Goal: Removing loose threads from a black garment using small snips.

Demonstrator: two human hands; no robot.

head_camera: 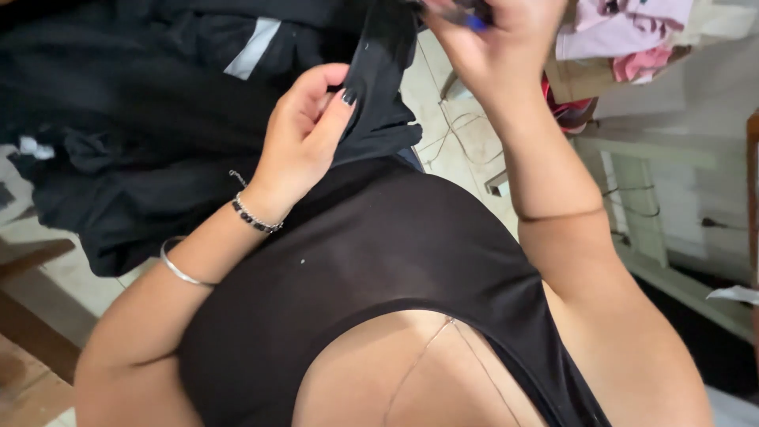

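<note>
My left hand (303,130), with a beaded bracelet and a silver bangle on the wrist, pinches a strip of black fabric (381,71) between thumb and fingers. The strip runs up toward my right hand (492,41) at the top edge. That hand is closed on a small dark object with a blue tip (468,17), partly cut off by the frame. Whether it also grips the fabric I cannot tell. My black top (379,261) fills the lower middle of the view.
A heap of black garments (118,119) lies at the left. Pink and white clothes (624,32) sit at the upper right. A pale painted frame (640,198) stands on the right, with thin cords (458,130) on the tiled floor and wooden furniture (32,316) at lower left.
</note>
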